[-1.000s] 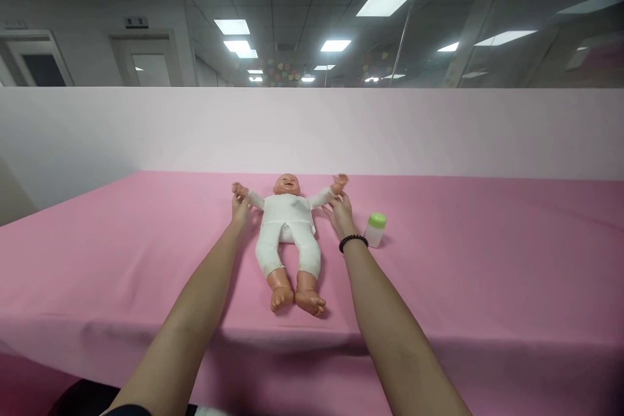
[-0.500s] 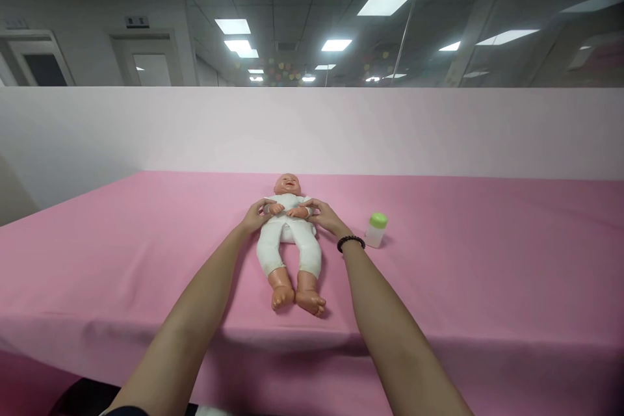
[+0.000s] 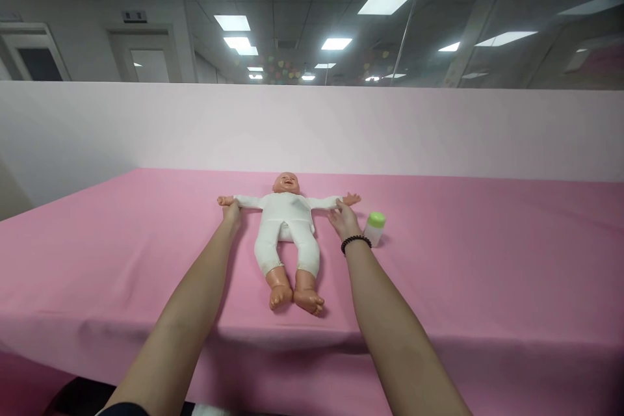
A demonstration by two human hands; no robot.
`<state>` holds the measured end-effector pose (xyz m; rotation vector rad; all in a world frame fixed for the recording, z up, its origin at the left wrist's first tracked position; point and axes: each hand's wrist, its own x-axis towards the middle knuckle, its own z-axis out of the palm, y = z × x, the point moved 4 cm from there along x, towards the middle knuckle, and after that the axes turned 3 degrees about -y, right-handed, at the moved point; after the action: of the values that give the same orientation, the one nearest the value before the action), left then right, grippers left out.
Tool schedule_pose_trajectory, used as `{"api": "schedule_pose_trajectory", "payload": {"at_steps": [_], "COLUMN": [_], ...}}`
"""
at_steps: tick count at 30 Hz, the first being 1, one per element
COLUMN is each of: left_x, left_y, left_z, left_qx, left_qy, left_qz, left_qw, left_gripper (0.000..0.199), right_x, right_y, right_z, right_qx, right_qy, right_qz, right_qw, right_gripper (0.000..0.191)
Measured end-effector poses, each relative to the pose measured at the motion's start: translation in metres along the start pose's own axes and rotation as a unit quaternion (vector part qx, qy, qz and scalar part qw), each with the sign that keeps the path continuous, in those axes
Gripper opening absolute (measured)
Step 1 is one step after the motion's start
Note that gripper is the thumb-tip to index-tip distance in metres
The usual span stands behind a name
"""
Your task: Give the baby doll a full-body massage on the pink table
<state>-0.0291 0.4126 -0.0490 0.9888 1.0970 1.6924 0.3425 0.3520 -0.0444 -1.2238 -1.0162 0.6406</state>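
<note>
A baby doll [image 3: 287,213] in a white cloth suit lies on its back, head away from me, with both arms stretched straight out sideways. At the wrist end of the doll's arm on the left, my left hand [image 3: 232,210] is closed round it from below. My right hand [image 3: 344,218], with a dark beaded bracelet on the wrist, grips the doll's other arm near its wrist; some of its fingers are spread below the sleeve. The doll's bare feet point toward me.
Just right of my right wrist stands a small clear bottle with a green lid [image 3: 375,229]. Pink cloth [image 3: 463,260] covers the table, and its front edge drops toward me. Behind it rises a low white partition [image 3: 312,127], with glass above.
Both my hands have moved outward with the doll's arms. The arms were bent over its belly and are now spread wide. The bottle stays in place.
</note>
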Motion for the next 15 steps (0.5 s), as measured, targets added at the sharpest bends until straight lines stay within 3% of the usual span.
{"api": "schedule_pose_trajectory", "payload": {"at_steps": [2,3,5,7,9,10,12,15], "left_x": [-0.008,-0.014,-0.029,-0.047,-0.056,-0.056,-0.046,-0.020], "left_y": [0.006,0.011,0.018,0.020,0.019,0.019,0.020,0.015], "left_z": [0.008,0.014,0.032,0.047,0.052,0.050,0.041,0.015], "left_qx": [-0.013,-0.005,0.045,0.106,0.133,0.130,0.094,-0.024], "left_qy": [-0.020,-0.056,-0.188,-0.330,-0.399,-0.396,-0.331,-0.122], "left_qz": [0.035,0.066,0.127,0.153,0.145,0.145,0.142,0.062], "left_qw": [0.999,0.996,0.973,0.925,0.896,0.898,0.928,0.990], "left_gripper": [0.027,0.029,0.035,0.036,0.036,0.036,0.035,0.035], "right_x": [-0.003,-0.006,-0.016,-0.030,-0.039,-0.040,-0.034,-0.017], "right_y": [-0.009,-0.016,-0.033,-0.044,-0.048,-0.049,-0.047,-0.031], "right_z": [0.008,0.014,0.030,0.046,0.052,0.051,0.043,0.025], "right_qx": [0.086,0.115,0.089,0.021,0.000,0.015,0.086,0.236], "right_qy": [-0.028,-0.062,-0.179,-0.295,-0.338,-0.322,-0.258,-0.109], "right_qz": [-0.008,-0.024,-0.075,-0.106,-0.108,-0.107,-0.090,-0.013], "right_qw": [0.996,0.991,0.977,0.949,0.935,0.940,0.958,0.966], "right_gripper": [0.036,0.041,0.043,0.037,0.033,0.033,0.043,0.063]}}
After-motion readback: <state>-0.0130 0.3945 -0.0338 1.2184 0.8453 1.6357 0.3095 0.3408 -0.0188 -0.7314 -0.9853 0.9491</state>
